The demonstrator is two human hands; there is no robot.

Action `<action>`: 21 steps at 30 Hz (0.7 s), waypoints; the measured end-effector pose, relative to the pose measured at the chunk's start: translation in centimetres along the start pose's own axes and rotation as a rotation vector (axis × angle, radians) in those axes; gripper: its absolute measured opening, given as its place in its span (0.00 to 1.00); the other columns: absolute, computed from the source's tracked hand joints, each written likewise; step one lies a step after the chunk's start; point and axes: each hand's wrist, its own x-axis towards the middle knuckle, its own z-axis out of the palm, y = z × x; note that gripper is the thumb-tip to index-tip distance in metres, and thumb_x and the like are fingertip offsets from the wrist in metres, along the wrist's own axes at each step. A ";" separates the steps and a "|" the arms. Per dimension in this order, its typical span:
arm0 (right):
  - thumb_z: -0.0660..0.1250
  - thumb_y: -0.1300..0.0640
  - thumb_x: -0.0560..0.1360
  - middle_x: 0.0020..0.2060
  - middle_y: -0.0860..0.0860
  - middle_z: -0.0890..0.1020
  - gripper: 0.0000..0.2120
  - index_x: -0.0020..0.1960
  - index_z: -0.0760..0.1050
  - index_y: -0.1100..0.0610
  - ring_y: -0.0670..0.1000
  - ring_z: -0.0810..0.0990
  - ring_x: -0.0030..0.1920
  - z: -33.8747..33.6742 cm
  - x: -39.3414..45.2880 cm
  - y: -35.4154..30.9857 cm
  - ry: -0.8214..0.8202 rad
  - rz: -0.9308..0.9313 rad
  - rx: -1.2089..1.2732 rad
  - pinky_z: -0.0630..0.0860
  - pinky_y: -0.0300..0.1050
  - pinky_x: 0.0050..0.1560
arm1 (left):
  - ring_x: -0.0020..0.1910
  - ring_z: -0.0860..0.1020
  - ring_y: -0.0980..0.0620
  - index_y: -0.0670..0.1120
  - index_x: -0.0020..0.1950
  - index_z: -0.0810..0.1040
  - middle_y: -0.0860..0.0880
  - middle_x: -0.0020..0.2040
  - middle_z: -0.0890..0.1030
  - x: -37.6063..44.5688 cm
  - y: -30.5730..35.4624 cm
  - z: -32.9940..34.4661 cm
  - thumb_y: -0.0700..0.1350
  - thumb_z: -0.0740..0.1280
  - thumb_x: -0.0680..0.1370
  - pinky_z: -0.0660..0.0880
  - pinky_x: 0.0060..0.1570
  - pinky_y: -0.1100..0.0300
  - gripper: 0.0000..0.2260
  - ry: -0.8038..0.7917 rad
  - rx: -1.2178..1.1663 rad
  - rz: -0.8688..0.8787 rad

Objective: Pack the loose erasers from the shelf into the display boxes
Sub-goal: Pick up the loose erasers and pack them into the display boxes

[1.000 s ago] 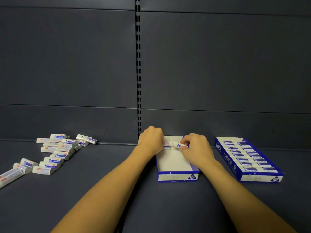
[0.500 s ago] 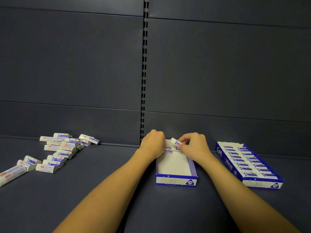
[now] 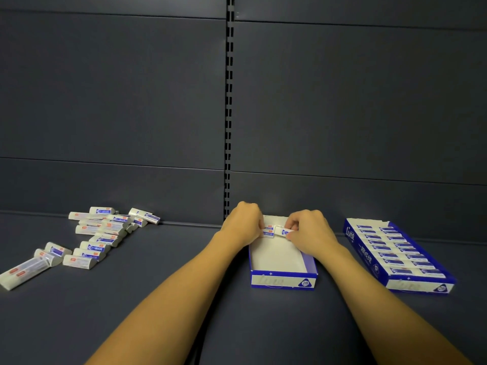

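Two bare forearms, sleeveless, no jewellery

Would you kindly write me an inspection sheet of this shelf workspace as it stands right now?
Surface: dark grey shelf, matte.
Job's things: loose erasers heaped at left; middle display box mostly bare inside, a few erasers at its far end; right display box filled in rows.
Clutter: nothing seen.
Grippers: left hand pinches erasers at the middle box's far end; right hand pinches an eraser there.
Cables: nothing seen.
Surroundings: dark back panel with a slotted upright.
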 end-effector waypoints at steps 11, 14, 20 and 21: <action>0.73 0.56 0.75 0.46 0.48 0.82 0.05 0.50 0.82 0.51 0.48 0.80 0.45 0.4 -0.1 0.0 0.036 0.017 0.034 0.80 0.43 0.44 | 0.44 0.81 0.49 0.48 0.45 0.86 0.49 0.45 0.84 -0.4 0.5 -0.7 0.42 0.76 0.72 0.82 0.50 0.52 0.03 -0.039 -0.032 -0.005; 0.73 0.56 0.75 0.47 0.48 0.82 0.05 0.51 0.81 0.51 0.48 0.80 0.45 0.4 -0.1 -0.1 0.035 0.019 0.029 0.80 0.44 0.45 | 0.43 0.82 0.47 0.46 0.44 0.86 0.47 0.44 0.84 -0.4 0.9 -0.7 0.42 0.76 0.71 0.83 0.47 0.50 0.04 -0.040 -0.006 -0.031; 0.72 0.55 0.75 0.49 0.49 0.83 0.06 0.52 0.81 0.51 0.48 0.80 0.46 0.4 -0.2 0.0 0.033 0.011 0.018 0.80 0.43 0.45 | 0.40 0.81 0.47 0.44 0.46 0.85 0.47 0.43 0.83 -0.4 1.1 -0.9 0.45 0.76 0.70 0.83 0.45 0.49 0.07 -0.063 0.019 -0.025; 0.72 0.55 0.75 0.49 0.49 0.83 0.06 0.52 0.81 0.51 0.48 0.80 0.45 0.5 -0.2 0.1 0.034 0.012 0.021 0.80 0.43 0.45 | 0.41 0.81 0.48 0.44 0.46 0.85 0.48 0.43 0.83 -0.4 1.1 -0.9 0.45 0.77 0.70 0.83 0.46 0.50 0.07 -0.070 0.009 -0.019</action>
